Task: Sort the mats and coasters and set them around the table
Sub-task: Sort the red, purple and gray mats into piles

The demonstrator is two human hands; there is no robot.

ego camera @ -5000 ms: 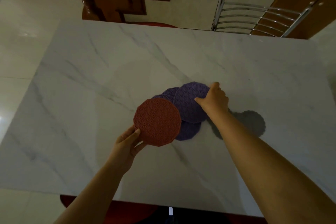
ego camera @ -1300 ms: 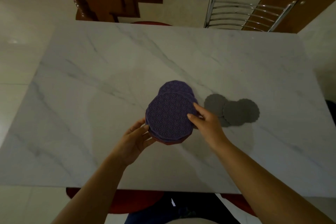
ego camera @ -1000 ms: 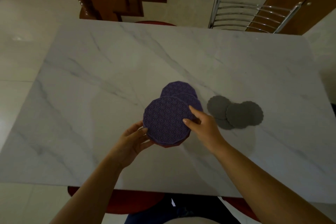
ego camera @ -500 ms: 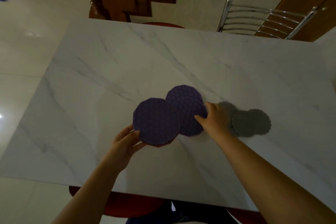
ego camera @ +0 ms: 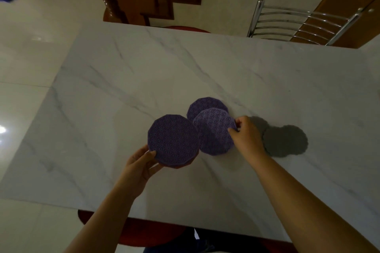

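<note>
The left hand reaches in from seven o'clock, forearm angled up toward the middle of the marble bench. Its thumb lies on top and its fingers curl beneath a purple mat, pinching the near edge of a small stack; a sliver of a red mat shows under the purple one at the stack's six o'clock edge. The stack is held roughly level over the bench centre.

The right hand comes in from five o'clock along a long straight forearm. Thumb and fingertips are pressed together on the three o'clock edge of a second purple mat, which tilts slightly and overlaps a third purple mat lying flat at its twelve o'clock side.

Just beyond the right hand, at three o'clock, grey scalloped coasters lie overlapping on the bench, partly hidden by the knuckles.

A metal chair stands past the far edge at one o'clock.

Half a second ago the right hand rested flat by the second mat's rim; now it has closed on that rim and raised it. The left-hand stack has kept its place, and since five seconds ago a purple mat has covered the red one.
</note>
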